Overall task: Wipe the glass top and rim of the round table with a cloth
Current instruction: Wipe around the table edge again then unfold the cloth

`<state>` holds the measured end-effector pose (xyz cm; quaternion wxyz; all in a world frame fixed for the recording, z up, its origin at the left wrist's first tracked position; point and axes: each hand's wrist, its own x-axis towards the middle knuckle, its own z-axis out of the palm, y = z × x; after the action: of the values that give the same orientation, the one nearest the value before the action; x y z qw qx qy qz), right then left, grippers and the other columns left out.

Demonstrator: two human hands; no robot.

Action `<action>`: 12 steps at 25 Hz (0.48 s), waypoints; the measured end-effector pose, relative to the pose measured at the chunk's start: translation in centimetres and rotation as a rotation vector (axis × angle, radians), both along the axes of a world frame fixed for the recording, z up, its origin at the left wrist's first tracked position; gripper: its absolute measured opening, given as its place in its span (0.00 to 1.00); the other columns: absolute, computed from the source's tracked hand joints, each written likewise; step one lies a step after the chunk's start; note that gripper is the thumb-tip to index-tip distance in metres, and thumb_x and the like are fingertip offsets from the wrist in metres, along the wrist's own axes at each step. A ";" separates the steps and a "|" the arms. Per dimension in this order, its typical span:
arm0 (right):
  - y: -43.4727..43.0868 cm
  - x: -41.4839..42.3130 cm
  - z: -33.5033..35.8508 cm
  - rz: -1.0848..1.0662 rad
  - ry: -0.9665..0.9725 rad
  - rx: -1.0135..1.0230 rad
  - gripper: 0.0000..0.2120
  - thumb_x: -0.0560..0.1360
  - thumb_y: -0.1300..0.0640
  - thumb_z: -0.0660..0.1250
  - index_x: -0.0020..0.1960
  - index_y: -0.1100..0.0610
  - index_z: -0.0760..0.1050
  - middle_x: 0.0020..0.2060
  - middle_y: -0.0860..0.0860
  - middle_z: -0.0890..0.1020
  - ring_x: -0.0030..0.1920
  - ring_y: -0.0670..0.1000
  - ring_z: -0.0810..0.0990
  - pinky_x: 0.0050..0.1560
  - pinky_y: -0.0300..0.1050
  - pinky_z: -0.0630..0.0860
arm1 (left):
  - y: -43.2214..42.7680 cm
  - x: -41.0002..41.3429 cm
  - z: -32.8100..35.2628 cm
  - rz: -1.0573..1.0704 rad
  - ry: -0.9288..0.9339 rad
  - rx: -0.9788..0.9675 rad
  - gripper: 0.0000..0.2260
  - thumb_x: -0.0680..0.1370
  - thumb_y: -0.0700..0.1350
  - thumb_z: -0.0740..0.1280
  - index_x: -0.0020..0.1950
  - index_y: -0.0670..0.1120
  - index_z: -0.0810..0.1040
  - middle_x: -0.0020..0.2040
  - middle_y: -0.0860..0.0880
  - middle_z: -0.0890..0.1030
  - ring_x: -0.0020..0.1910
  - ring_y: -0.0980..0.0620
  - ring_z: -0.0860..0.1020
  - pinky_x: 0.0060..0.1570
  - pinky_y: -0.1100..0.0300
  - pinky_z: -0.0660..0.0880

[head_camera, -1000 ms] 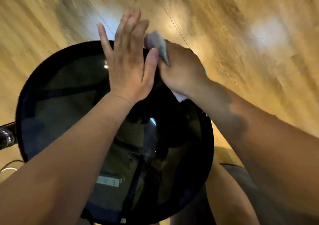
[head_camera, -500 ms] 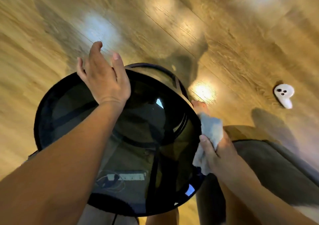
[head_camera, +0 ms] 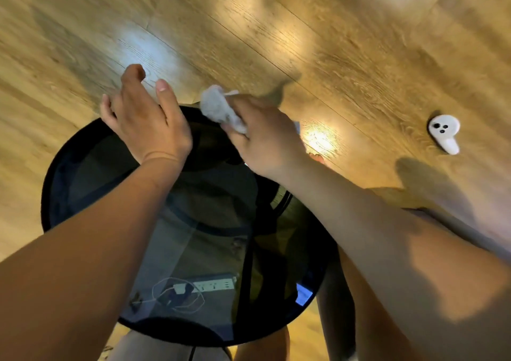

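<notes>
Fingers of the right hand [head_camera: 265, 139] are gripping a crumpled grey cloth [head_camera: 221, 109] at the round glass desk's [head_camera: 83, 172] dark rim, just beside the open, flat left hand [head_camera: 146, 122].

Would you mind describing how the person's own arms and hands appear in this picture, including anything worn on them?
Both arms are bare from wrist to the picture's edge: no sleeves, gloves, watch or bracelets show. The left hand has short, unpainted nails and no visible rings. The right hand also shows no rings; its fingertips are hidden. Shadow patches fall across the right forearm.
</notes>
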<state>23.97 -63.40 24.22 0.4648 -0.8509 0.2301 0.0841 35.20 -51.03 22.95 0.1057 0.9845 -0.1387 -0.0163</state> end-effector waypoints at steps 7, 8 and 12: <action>6.2 -24.3 3.5 -0.486 0.403 0.221 0.35 0.74 0.29 0.53 0.58 0.61 0.74 0.45 0.50 0.79 0.46 0.50 0.78 0.48 0.44 0.69 | -0.1 -0.2 0.5 -0.079 0.035 0.010 0.21 0.81 0.52 0.50 0.69 0.44 0.70 0.64 0.48 0.77 0.63 0.46 0.73 0.71 0.48 0.57; 6.6 -24.7 3.3 -0.490 0.362 0.211 0.32 0.76 0.31 0.54 0.56 0.60 0.75 0.44 0.50 0.79 0.47 0.51 0.78 0.49 0.46 0.70 | -0.1 -0.2 0.8 -0.190 0.041 0.022 0.22 0.81 0.52 0.50 0.69 0.43 0.70 0.65 0.46 0.76 0.64 0.44 0.72 0.71 0.48 0.58; 4.1 -19.0 0.9 -0.438 0.215 0.031 0.18 0.82 0.48 0.56 0.67 0.55 0.70 0.59 0.53 0.78 0.58 0.54 0.76 0.57 0.48 0.71 | -0.3 -3.7 3.3 -0.900 0.087 0.170 0.22 0.80 0.54 0.54 0.66 0.42 0.71 0.66 0.40 0.75 0.65 0.39 0.70 0.71 0.44 0.57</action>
<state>5.01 -59.31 25.10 0.4576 -0.7597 0.4560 0.0746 31.50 -51.30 26.25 0.0126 0.8300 -0.5460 -0.1131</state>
